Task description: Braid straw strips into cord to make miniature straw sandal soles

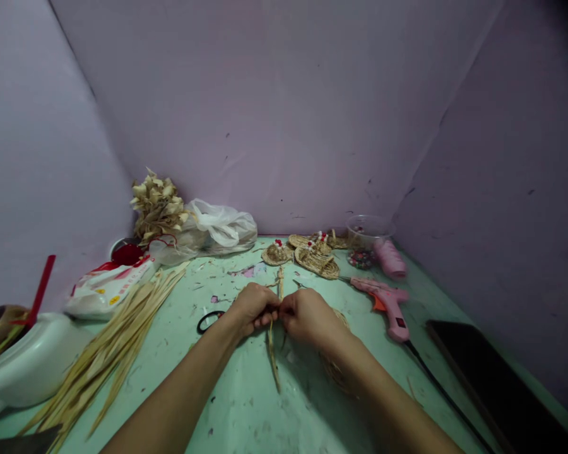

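Observation:
My left hand (252, 309) and my right hand (307, 316) meet over the middle of the green table (246, 403), both pinched on a thin braided straw strand (274, 353). One end of the strand sticks up past my fingers and the other trails down toward me. A coil of woven straw (336, 369) lies under my right wrist, partly hidden by it.
A bundle of straw strips (118, 340) lies at left beside a white bag (104, 287) and a white appliance (28, 362). Black scissors (208, 320) sit by my left wrist. Small woven straw pieces (312, 255), a pink glue gun (388, 306), pink thread spool (390, 258) and dark tablet (492, 378) lie right.

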Tool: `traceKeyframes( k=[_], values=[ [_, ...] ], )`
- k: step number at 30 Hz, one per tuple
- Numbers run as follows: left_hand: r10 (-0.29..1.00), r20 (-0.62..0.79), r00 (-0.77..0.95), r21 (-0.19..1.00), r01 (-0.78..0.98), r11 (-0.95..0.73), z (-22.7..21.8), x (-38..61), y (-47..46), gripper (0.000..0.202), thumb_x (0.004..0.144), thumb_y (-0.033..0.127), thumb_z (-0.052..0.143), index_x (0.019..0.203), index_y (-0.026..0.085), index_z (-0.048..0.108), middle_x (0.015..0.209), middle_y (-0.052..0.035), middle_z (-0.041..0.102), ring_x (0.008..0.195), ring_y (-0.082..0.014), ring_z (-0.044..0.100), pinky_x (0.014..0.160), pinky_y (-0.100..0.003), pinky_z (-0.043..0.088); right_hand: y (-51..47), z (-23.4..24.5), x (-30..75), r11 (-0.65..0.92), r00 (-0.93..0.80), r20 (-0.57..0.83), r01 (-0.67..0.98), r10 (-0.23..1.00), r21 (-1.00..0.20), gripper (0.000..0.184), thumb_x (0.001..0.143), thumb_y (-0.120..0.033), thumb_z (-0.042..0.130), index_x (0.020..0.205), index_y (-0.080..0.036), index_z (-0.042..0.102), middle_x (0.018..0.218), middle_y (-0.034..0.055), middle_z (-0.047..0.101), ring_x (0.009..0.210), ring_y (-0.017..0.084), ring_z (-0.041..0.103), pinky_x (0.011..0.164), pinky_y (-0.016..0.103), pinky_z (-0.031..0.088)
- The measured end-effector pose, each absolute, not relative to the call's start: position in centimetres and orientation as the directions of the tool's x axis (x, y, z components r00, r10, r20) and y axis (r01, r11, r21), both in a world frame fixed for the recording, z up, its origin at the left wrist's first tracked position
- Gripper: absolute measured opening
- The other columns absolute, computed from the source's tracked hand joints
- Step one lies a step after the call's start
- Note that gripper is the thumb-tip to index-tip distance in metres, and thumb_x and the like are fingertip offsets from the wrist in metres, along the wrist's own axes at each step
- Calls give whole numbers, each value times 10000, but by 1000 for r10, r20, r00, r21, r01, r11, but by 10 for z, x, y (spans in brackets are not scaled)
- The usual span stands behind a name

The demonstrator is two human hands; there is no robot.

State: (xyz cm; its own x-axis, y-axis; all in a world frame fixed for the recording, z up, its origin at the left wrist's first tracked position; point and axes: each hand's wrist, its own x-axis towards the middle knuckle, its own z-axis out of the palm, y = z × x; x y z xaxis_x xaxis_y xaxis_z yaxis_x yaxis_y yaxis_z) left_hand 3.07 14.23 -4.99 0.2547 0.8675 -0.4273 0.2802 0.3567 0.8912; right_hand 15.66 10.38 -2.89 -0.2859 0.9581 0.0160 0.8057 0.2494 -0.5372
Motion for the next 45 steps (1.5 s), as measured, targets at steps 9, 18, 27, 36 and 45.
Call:
traceKeyframes(
  k=[9, 18, 27, 36, 45],
  values=[
    [833, -439, 336, 897, 221, 384, -49, 29, 143, 70, 485, 169, 532, 535, 127, 508, 380, 41, 446, 259, -27, 275, 277, -163, 110, 120, -21, 187, -188, 38, -199, 530, 979, -827, 141, 689, -223, 525, 613, -125, 592, 584, 44, 601, 522, 106, 517, 445, 188, 343],
    [844, -411, 344, 909, 225, 351, -50, 28, 143, 93, 492, 158, 529, 577, 120, 530, 385, 44, 443, 281, -25, 279, 306, -167, 132, 110, -22, 159, -490, -117, -485, -20, 867, -872, 120, 649, -70, 527, 741, -145, 508, 525, -24, 498, 500, 106, 497, 461, 235, 472],
    [860, -385, 335, 904, 327, 277, -45, 33, 140, 39, 498, 97, 496, 499, 128, 520, 344, 48, 403, 301, -40, 272, 340, -190, 151, 119, -47, 165, -357, -161, -390, 200, 907, -912, 158, 632, -98, 546, 479, -118, 514, 353, -46, 461, 302, 27, 327, 326, 155, 236],
    [878, -342, 336, 888, 421, 185, -46, 34, 142, 94, 497, 70, 479, 481, 130, 549, 362, 49, 402, 348, -47, 271, 375, -197, 174, 118, -48, 161, -447, -79, -462, 149, 884, -882, 169, 575, -4, 442, 616, -168, 439, 417, -38, 529, 337, 69, 428, 349, 170, 324],
    [870, -361, 335, 851, 500, 160, -39, 29, 140, 57, 520, 109, 506, 504, 127, 558, 366, 44, 422, 327, -51, 296, 355, -192, 208, 122, -54, 164, -383, -56, -396, 163, 916, -909, 89, 569, -83, 540, 500, -129, 510, 405, -35, 472, 343, 48, 350, 330, 175, 294]
  ],
)
